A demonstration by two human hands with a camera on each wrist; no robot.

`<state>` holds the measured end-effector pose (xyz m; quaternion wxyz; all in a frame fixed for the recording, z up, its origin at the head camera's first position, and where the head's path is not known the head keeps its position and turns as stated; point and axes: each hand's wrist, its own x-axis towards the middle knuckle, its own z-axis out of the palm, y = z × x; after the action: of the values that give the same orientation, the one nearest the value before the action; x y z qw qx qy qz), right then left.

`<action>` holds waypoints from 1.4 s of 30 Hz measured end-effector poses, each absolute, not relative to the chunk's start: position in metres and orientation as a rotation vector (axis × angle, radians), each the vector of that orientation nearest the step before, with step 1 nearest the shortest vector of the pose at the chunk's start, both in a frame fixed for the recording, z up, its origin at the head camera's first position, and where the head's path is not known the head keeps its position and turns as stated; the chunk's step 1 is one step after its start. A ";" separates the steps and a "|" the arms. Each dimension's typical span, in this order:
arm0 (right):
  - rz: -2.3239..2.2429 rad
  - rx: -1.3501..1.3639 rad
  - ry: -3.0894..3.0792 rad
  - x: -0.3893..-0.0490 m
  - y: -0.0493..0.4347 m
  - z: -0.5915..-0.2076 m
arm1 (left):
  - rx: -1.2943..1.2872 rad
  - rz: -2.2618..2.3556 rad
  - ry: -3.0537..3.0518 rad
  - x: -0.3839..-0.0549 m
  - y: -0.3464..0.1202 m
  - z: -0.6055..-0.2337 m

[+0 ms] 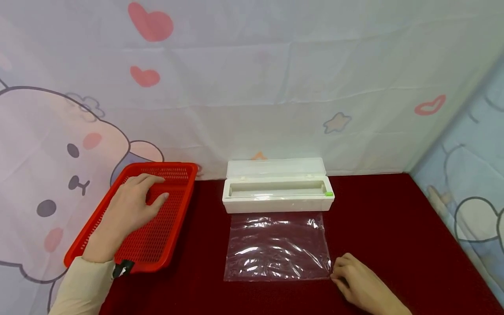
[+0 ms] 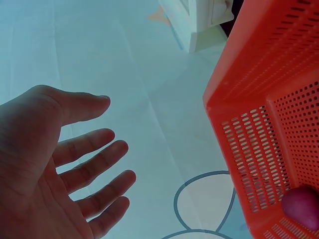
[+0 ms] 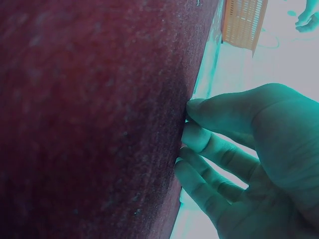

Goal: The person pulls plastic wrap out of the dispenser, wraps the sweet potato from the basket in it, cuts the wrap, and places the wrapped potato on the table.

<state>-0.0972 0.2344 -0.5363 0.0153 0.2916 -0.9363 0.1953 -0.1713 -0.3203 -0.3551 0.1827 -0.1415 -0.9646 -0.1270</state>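
apparently pinching a corner of cling film [image 1: 277, 249], laid out before the white dispenser [image 1: 275, 205], with the right hand [image 1: 360, 280]; best drawn flat and evenly, with the left hand [image 1: 134, 203] relaxed and empty near the red basket [image 1: 182, 218].

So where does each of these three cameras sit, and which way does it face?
Head: on the person's head, facing forward and down over the red basket, white box and clear sheet; left hand and right hand show.
Left wrist: on that wrist, facing the patterned wall cloth and basket; only the left hand shows.
Right wrist: on that wrist, facing low along the dark red tablecloth; the right hand is close, the left small at top right.
Shared: head and left wrist both see the white box.
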 end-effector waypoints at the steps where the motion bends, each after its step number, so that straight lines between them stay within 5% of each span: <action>1: 0.617 0.918 -2.903 -0.097 0.235 -0.537 | -0.394 -0.356 -2.725 -0.172 -0.321 -0.355; 42: 0.624 0.944 -2.935 -0.099 0.237 -0.540 | -0.261 -0.382 -2.763 -0.217 -0.351 -0.347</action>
<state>-0.0988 0.2373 -0.5398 -0.0020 0.3000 -0.9331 0.1984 -0.2171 -0.3510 -0.3475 0.1691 -0.0918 -0.9721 -0.1343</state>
